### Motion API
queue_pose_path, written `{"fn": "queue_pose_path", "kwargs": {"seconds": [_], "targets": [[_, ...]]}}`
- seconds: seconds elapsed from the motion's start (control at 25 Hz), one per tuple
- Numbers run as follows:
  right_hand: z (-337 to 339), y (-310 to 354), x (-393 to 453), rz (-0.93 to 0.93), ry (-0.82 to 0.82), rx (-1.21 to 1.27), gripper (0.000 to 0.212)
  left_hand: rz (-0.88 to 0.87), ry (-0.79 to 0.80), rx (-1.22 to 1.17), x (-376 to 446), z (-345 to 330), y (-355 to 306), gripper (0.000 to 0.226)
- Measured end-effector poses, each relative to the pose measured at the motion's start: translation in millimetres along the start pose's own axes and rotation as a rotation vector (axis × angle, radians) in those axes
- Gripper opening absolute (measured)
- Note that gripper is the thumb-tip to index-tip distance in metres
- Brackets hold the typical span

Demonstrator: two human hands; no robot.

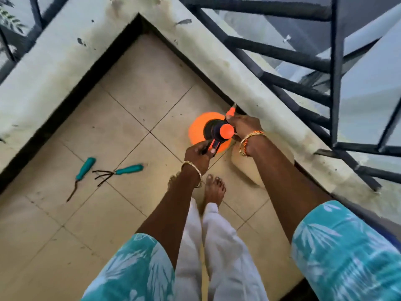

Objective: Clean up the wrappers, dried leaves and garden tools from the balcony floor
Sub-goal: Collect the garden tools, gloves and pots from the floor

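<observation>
An orange spray bottle (198, 128) with a black pump top hangs above the tiled balcony floor (121, 118), seen from above. My left hand (198, 152) grips its black and orange handle on the near side. My right hand (244, 124) holds the top by the orange nozzle on the far side. Two garden tools lie on the floor to the left: a teal-handled weeder (83, 170) and a teal-handled hand rake (121, 171) with dark prongs.
A stained concrete parapet (65, 53) borders the floor on the left and right, meeting in a corner at the top. Black metal railing (334, 83) runs above it on the right. My bare feet (213, 190) stand just below the bottle.
</observation>
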State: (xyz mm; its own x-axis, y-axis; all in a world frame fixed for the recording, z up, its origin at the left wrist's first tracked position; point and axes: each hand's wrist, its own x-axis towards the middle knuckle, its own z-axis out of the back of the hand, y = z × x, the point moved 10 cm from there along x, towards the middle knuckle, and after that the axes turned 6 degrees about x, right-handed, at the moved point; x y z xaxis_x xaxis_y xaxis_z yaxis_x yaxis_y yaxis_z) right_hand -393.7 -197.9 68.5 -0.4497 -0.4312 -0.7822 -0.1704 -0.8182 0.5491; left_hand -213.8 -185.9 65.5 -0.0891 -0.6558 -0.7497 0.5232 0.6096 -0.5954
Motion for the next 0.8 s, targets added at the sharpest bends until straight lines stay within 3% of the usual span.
{"fn": "queue_pose_path", "kwargs": {"seconds": [0.16,0.36,0.56,0.8], "targets": [[4,-13,39,-0.044,-0.032,0.038,0.037,0.035,0.043,-0.004,34,-30,11,0.039],[17,-17,49,0.078,-0.124,-0.072,0.025,0.085,0.065,-0.041,49,-48,14,0.035],[26,-16,52,0.051,-0.18,-0.002,0.024,0.093,0.074,-0.033,51,-49,3,0.035],[29,-18,63,-0.005,-0.152,0.048,0.024,0.126,0.094,0.003,61,-58,-10,0.033]]}}
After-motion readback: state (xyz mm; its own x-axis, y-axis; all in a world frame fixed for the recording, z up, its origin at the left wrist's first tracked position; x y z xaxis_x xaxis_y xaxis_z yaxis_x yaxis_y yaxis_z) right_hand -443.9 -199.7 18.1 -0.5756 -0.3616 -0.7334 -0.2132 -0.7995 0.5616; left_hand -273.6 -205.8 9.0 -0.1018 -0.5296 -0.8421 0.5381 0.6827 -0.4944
